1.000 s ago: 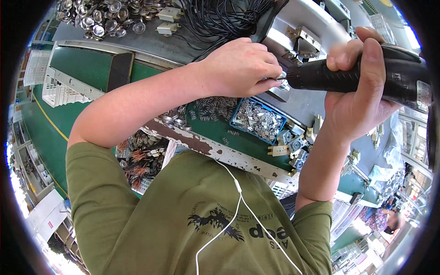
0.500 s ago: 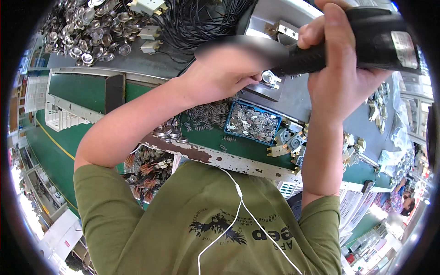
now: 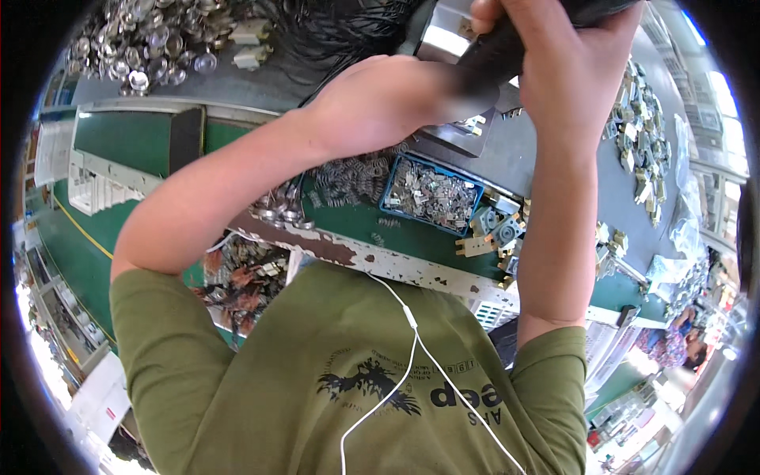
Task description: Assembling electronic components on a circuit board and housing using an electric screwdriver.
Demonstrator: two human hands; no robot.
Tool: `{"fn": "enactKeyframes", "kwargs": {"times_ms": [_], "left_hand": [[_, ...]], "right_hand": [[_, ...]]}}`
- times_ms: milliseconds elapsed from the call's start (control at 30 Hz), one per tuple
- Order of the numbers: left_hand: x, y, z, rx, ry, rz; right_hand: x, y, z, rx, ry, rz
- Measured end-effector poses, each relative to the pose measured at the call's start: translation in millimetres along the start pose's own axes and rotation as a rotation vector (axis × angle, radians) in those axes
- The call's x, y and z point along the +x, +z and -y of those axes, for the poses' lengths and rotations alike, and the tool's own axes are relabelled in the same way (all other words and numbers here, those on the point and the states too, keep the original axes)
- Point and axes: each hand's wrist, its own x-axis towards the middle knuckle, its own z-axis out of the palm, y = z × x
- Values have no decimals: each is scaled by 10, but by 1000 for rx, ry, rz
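My right hand (image 3: 566,83) grips a black handheld power tool (image 3: 507,55), whose upper end runs out of the picture. The tool slants down leftward to a smeared end beside my left hand (image 3: 364,107). My left hand reaches over a metal block (image 3: 453,138), its fingers blurred and partly hidden at the tool's lower end. Whatever they may hold does not show. Small bright metal contacts (image 3: 475,124) stick out on the block beneath the tool. Nearer to me, a blue tray (image 3: 422,227) holds many small metal pieces.
Springs (image 3: 348,182) lie left of the tray. Grey-and-cream switch parts (image 3: 503,229) lie to its right, with more parts (image 3: 637,134) farther right. Round metal cups (image 3: 142,51) are heaped at the far left, beside black cables (image 3: 340,39). The bench's chipped white edge (image 3: 396,271) runs before me.
Both hands and the black tool have shifted upward in the view, the right hand also leftward. The tool remains in the right hand. The whole scene has shifted slightly.
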Motion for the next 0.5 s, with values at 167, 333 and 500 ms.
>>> {"fn": "enactKeyframes", "kwargs": {"times_ms": [167, 333, 500], "left_hand": [[189, -168, -150, 96, -300, 211], [228, -255, -186, 141, -356, 416], [237, -236, -185, 166, -348, 433]], "right_hand": [[-44, -77, -63, -95, -29, 26], [-173, -9, -59, -154, -132, -31], [-218, -22, 10, -239, -147, 61]]}}
